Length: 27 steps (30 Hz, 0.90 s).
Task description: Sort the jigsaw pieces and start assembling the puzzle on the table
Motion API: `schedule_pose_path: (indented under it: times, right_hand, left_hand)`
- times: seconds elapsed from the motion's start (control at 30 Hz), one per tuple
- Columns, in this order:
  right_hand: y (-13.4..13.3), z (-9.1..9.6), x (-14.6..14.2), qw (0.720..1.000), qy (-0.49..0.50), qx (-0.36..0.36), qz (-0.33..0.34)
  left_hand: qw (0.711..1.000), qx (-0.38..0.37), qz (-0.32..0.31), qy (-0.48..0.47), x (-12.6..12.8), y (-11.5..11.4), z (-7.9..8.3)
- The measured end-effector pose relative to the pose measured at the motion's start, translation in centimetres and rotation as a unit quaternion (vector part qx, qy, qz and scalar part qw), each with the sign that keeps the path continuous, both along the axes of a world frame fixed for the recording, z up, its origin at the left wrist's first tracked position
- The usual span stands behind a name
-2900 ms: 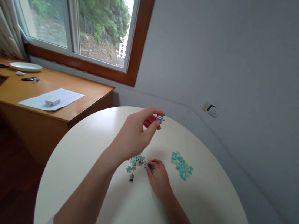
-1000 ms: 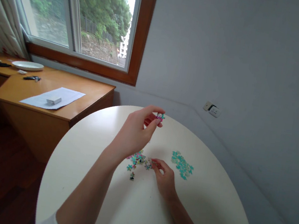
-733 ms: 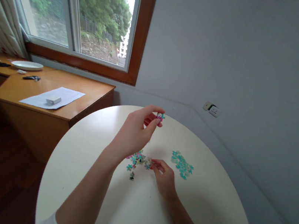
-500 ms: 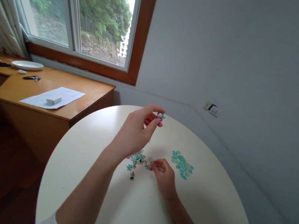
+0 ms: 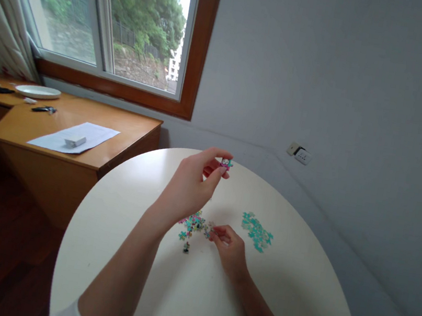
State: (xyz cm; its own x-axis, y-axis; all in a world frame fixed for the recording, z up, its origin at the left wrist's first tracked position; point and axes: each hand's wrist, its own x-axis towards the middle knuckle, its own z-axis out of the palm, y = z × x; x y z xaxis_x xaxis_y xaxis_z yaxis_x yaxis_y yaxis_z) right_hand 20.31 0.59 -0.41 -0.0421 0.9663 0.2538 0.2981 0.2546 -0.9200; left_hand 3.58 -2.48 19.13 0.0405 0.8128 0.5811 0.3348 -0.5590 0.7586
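My left hand (image 5: pixel 195 184) is raised over the far part of the round white table (image 5: pixel 110 248), pinching a pink and teal puzzle piece (image 5: pixel 225 163) with an eye-like print between thumb and fingertips. Below its wrist lies a pile of multicoloured puzzle pieces (image 5: pixel 196 223), partly hidden by that hand. My right hand (image 5: pixel 231 248) rests low at the pile's right edge, thumb and fingers closed on a small pale puzzle piece (image 5: pixel 208 230), whose outline is hard to make out. A single dark-marked puzzle piece (image 5: pixel 186 248) lies just in front of the pile.
To the right of my right hand is a spread of teal puzzle pieces (image 5: pixel 257 232). A wooden desk (image 5: pixel 131 130) at the left bears paper (image 5: pixel 96 133), a small white box (image 5: pixel 75 141) and a white plate (image 5: pixel 38 92). A wall with a socket (image 5: pixel 303 156) stands behind the table.
My right hand's fingertips have shifted very slightly left at the pile's edge. The left hand keeps its puzzle piece raised in almost the same place.
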Motion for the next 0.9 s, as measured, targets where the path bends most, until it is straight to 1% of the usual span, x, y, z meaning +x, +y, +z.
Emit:
schedule_pose_path:
  times: [0.17,0.27,0.4,0.5,0.7,0.9]
  right_hand:
    - [0.1,-0.1,0.2,0.997,-0.065,0.025,0.017]
    - [0.2,-0.1,0.4,0.993,-0.104,0.053,0.005]
    - [0.6,-0.4,0.6,0.981,-0.172,0.089,-0.012]
    - [0.8,-0.7,0.7,0.972,-0.204,0.113,-0.016]
    - [1.1,-1.0,0.9,0.970,-0.211,0.121,-0.015]
    - [1.2,-0.9,1.1,0.962,-0.222,0.157,-0.011]
  left_hand:
    - [1.000,0.004,-0.003,-0.005,0.0,0.0,0.0]
    - [1.000,0.002,-0.002,-0.007,-0.1,0.0,0.0]
    - [1.000,0.001,-0.001,-0.008,-0.1,0.0,0.0]
    - [1.000,-0.006,0.001,-0.007,-0.1,0.0,0.1]
    - [1.000,-0.014,0.003,-0.017,-0.3,0.0,0.1]
    - [1.000,0.000,0.012,-0.023,-0.8,0.2,0.1]
